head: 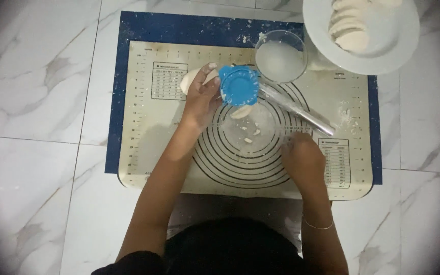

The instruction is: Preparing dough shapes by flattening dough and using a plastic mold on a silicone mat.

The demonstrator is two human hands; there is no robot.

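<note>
My left hand [201,99] grips a round blue plastic press [239,85] over the baking mat [148,127]. A pale piece of dough [242,112] hangs from the press's lower edge. Under it stands a clear glass bowl [248,130] with a few dough scraps inside. My right hand [301,155] rests closed at the bowl's right rim, and whether it grips the rim I cannot tell. A lump of dough [189,79] lies on the mat behind my left hand.
A glass bowl of white flour [280,57] stands at the mat's far edge, with a clear rolling pin [296,109] lying beside it. A white plate [383,43] at the far right carries several folded dough pieces. Marble floor tiles [31,102] surround the mat.
</note>
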